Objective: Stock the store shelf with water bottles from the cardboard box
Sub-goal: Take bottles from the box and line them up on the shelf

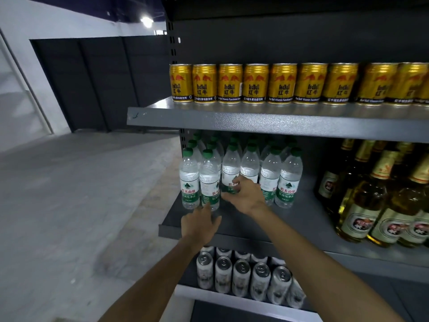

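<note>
Several clear water bottles with green caps and green-white labels stand in rows at the left end of the grey middle shelf (308,217). My left hand (199,223) reaches up to the second front bottle (210,180), its fingers touching the bottle's base. My right hand (246,194) lies against the third front bottle (229,173), fingers curled around its lower label. The cardboard box is out of view.
Gold Red Bull cans (255,83) line the upper shelf. Amber glass bottles (371,198) fill the middle shelf's right side. Silver cans (243,275) stand on the lower shelf. Bare concrete floor (69,205) spreads to the left, with a dark partition behind.
</note>
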A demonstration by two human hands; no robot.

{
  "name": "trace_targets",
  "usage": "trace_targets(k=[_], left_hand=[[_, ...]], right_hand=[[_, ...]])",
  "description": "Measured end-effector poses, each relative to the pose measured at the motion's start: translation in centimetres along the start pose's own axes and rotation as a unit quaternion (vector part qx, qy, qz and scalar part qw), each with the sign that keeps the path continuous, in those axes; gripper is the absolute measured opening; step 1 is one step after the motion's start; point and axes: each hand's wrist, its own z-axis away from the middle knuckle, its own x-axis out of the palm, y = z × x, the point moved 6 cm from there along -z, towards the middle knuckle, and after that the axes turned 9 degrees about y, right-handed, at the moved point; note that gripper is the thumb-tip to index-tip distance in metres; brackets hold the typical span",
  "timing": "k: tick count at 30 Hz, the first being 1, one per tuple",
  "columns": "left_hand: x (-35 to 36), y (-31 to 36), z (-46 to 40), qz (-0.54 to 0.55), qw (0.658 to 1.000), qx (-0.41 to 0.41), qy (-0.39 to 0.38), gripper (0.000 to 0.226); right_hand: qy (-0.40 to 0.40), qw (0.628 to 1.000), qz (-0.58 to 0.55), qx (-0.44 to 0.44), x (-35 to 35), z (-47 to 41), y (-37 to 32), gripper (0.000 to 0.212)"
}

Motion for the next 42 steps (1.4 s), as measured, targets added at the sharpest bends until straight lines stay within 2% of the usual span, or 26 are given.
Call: trace_targets(k=[7, 16, 21, 29, 36, 42], left_hand=[[-3.0, 0.8, 2.1, 0.033, 0.998, 0.038, 0.03, 0.048], [-7.1, -2.5, 8.8, 0.084, 0.992, 0.067, 0.068, 0.045], [-8.9, -2.8, 11.5, 0.103, 0.99, 0.084, 0.055, 0.04], [-11.8, 0.6, 13.1, 0.1, 0.989, 0.104, 0.042, 0.04], [-10.3, 6.5, 13.7, 0.124, 0.982, 0.137, 0.022, 0.037], [-5.0, 13.8, 15.2, 0.118, 0.981, 0.156, 0.015, 0.037]], right_hand=[[0.016, 1.0, 0.006, 0.006, -2.2, 3.3, -1.4, 0.061], [0.012, 1.0, 0.015, 0.002, -2.9, 11.6, -5.1, 0.046], [0.038, 0.998, 0.04, -0.011, -4.7, 16.0, -5.8, 0.045], [0.055, 0.997, 0.048, 0.004, -8.0, 19.1, -5.8, 0.044], [0.068, 0.996, 0.051, 0.015, -11.3, 19.2, -2.1, 0.039], [0.053, 0.996, 0.043, 0.058, -13.4, 19.9, 7.5, 0.04]])
